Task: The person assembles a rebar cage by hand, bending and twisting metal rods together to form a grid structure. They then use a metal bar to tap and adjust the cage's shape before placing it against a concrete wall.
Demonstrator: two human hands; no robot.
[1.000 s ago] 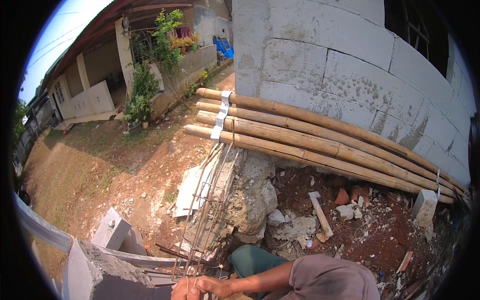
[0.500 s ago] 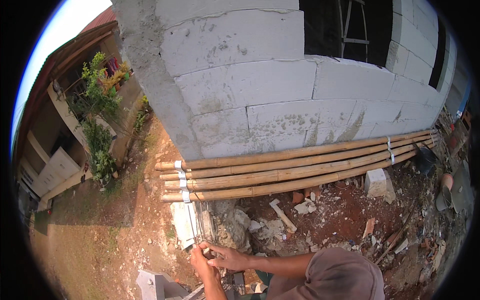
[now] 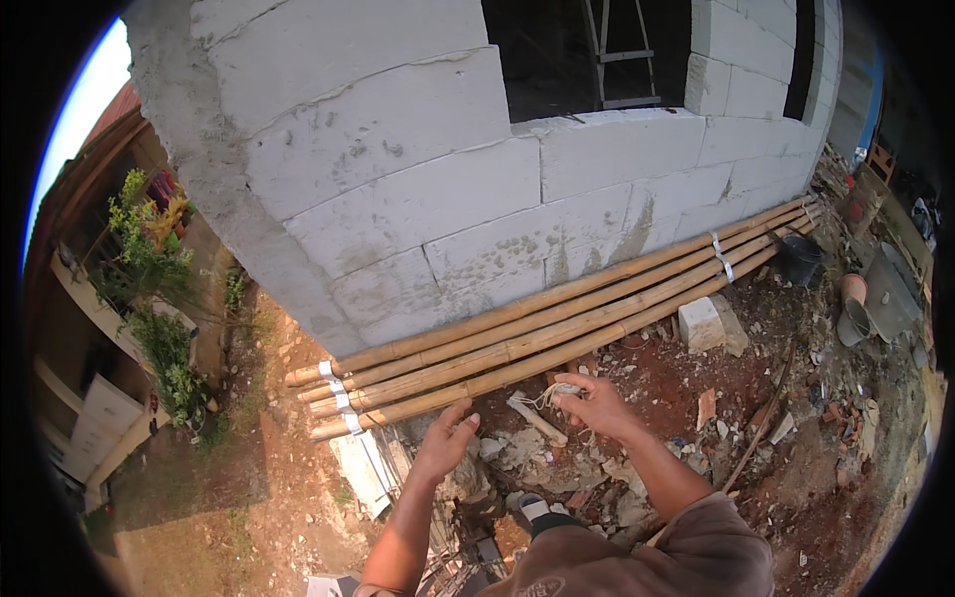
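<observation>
My right hand [image 3: 594, 405] is closed on a small bundle of pale string [image 3: 553, 394], held between thumb and fingers in front of the bamboo poles. My left hand [image 3: 445, 444] is raised near the lowest bamboo pole [image 3: 477, 390], its index finger and thumb apart. I can make out nothing in it; any thin strand running between the hands is too fine to see. Several long bamboo poles lie side by side along the foot of the block wall [image 3: 418, 189]. A pale strap [image 3: 339, 398] crosses them near the left end, and another strap [image 3: 721, 258] farther right.
Thin steel bars [image 3: 398, 460] and a pale board [image 3: 360, 473] lie below the left pole ends. Rubble, a broken white block [image 3: 702, 325] and a short pale stick [image 3: 537, 418] lie on red soil. A black bucket [image 3: 799, 259] stands at right; green plants [image 3: 164, 348] grow at left.
My hands were together near the steel bars and have drawn apart. My right hand has moved up and right, with string now showing in it. The view has shifted to the right.
</observation>
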